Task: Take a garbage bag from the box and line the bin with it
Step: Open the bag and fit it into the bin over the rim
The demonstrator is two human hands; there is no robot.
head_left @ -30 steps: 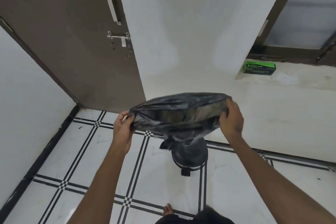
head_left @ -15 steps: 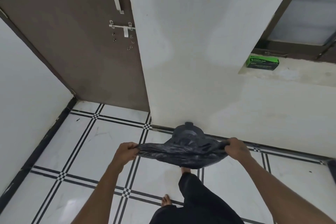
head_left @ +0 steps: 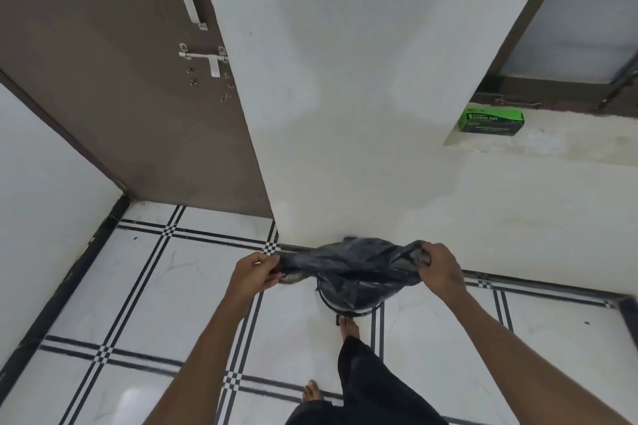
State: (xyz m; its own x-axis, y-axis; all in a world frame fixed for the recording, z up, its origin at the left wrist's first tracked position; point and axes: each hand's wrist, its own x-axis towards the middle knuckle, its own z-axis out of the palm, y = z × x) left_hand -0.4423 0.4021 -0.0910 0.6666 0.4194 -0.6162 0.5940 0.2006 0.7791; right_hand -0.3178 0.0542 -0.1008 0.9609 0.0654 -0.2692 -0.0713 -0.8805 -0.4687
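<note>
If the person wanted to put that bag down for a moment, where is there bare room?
Bare floor lies left of the left hand, toward the door. The ledge is bare right of the green box. It is crowded at the bin, where the bag, right hand and a foot meet.

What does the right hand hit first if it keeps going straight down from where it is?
Probably the bin rim, or bare floor beside it. The right hand holds the garbage bag edge at the bin's right side; depth is unclear from one view.

A single wide-angle head camera looks forward and steeply down, close above the forearms, taking in floor (head_left: 145, 290), wall (head_left: 345, 114) and door (head_left: 121, 79).
</note>
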